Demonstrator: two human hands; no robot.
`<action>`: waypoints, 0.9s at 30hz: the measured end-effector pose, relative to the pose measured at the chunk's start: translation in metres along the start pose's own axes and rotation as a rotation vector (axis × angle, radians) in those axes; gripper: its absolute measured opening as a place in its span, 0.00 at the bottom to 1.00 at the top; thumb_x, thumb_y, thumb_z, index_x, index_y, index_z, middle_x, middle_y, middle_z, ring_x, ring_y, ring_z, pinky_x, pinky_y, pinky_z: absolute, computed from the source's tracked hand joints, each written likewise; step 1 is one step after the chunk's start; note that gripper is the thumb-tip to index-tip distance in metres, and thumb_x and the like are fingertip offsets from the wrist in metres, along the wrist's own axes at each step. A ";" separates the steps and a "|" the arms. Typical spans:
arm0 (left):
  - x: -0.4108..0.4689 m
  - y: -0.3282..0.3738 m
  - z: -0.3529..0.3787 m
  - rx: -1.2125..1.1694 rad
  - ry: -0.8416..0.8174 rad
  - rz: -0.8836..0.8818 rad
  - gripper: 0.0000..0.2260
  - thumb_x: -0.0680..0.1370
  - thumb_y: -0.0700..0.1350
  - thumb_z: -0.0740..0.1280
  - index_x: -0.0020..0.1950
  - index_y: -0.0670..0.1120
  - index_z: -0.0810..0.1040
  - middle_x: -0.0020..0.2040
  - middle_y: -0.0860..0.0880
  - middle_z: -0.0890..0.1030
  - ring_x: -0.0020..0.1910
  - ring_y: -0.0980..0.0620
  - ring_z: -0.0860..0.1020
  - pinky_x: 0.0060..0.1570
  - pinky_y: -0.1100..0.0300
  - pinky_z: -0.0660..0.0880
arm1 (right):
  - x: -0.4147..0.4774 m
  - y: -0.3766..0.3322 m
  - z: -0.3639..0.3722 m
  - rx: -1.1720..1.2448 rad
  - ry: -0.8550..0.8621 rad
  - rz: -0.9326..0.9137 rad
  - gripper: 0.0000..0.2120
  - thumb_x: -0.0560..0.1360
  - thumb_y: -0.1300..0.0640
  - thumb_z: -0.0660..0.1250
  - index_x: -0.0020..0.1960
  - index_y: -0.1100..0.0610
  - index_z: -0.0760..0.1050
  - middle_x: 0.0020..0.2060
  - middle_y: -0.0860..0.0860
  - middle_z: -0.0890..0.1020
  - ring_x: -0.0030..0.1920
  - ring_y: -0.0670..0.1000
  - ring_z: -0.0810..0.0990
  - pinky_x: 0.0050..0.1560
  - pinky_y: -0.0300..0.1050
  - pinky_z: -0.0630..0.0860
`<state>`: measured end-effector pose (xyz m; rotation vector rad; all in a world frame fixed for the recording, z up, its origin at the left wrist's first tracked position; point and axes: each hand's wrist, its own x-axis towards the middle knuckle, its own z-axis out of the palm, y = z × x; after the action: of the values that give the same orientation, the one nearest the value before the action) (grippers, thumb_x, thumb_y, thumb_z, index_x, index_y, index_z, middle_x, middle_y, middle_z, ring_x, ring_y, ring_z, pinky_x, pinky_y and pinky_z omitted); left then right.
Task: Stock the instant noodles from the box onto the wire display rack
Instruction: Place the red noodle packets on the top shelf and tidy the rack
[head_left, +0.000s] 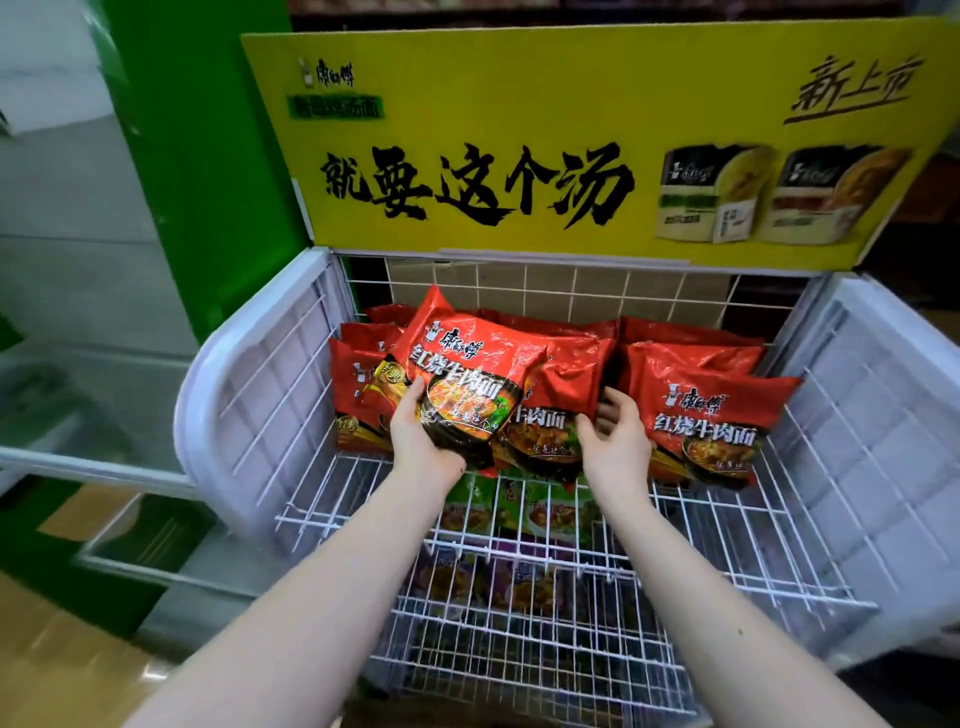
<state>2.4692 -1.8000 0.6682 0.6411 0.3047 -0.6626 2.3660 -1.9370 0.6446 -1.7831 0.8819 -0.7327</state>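
Several red instant-noodle packs fill the back of the top shelf of the wire display rack (727, 519) in my head view. Each is glossy red with black brush lettering and a dark bowl of soup printed at its lower end. My left hand (423, 434) grips the raised pack (467, 364) by its bowl end, thumb at the left edge and fingers curled underneath. The pack tilts up and back over the row, its top corner close to the rear grid. My right hand (618, 441) pinches the lower right corner of the middle pack (556, 395), thumb on the printed face and fingers tucked behind the edge; that pack lies partly beneath the raised one. The right stack (711, 415) leans forward just beside my right hand, and the left stack (358, 384) sits just beside my left thumb. In front of the row the shelf wires run bare to the front edge, which my forearms cross. A white left side panel (208, 415) and a right side panel (883, 441) wall the shelf in, and the yellow sign (519, 145) rises above the rear grid. Through the wires I make out green packs (483, 506) and purple packs (457, 571) on lower tiers, both blurred.
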 end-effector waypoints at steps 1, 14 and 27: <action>-0.003 0.001 0.002 0.004 -0.006 -0.004 0.18 0.75 0.52 0.68 0.60 0.43 0.77 0.56 0.40 0.81 0.55 0.40 0.79 0.58 0.44 0.74 | -0.004 -0.003 -0.003 0.022 0.029 -0.024 0.20 0.77 0.59 0.65 0.67 0.58 0.67 0.60 0.54 0.76 0.56 0.50 0.76 0.58 0.44 0.73; -0.038 -0.018 0.044 0.330 -0.204 -0.005 0.10 0.75 0.48 0.67 0.50 0.44 0.81 0.47 0.45 0.85 0.48 0.46 0.82 0.52 0.51 0.77 | -0.030 -0.030 -0.023 0.489 -0.127 0.140 0.13 0.79 0.52 0.60 0.57 0.60 0.73 0.50 0.52 0.80 0.51 0.51 0.79 0.54 0.47 0.77; -0.032 -0.044 0.064 0.867 -0.427 0.443 0.18 0.61 0.48 0.77 0.49 0.52 0.80 0.51 0.48 0.82 0.52 0.49 0.80 0.53 0.54 0.76 | -0.002 -0.010 -0.084 0.649 0.076 0.254 0.07 0.80 0.57 0.59 0.55 0.57 0.72 0.51 0.53 0.80 0.46 0.48 0.79 0.46 0.48 0.77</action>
<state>2.4206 -1.8522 0.7122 1.3144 -0.5511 -0.4640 2.3000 -1.9747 0.6821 -1.0560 0.7846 -0.8076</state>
